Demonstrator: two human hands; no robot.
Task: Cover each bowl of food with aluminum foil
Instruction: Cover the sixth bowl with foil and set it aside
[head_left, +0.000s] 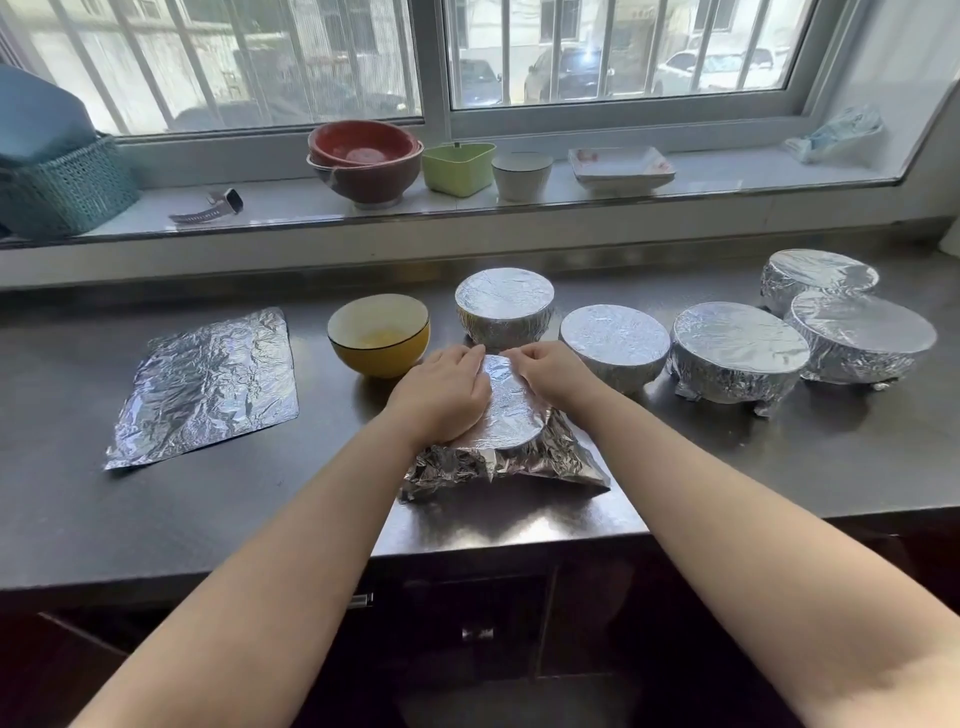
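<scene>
Item in hand: one bowl under a foil sheet, near the front edge of the steel counter. Left hand lies on the left side of the covered rim, fingers fairly straight, pressing the foil down; right hand is at the far right rim, fingers curled and seemingly pinching the foil edge. Near skirt of the sheet is loose and crumpled, not yet tucked. Done: five foil-covered bowls to the right and behind. Outstanding: yellow bowl, uncovered, contents pale, just left of the hands; spare foil sheet flat at far left. Risks, as judged: hard pressing could tear the thin foil at the rim; uneven pull could slide the bowl toward the counter edge; a left elbow sweep could knock the open yellow bowl.
</scene>
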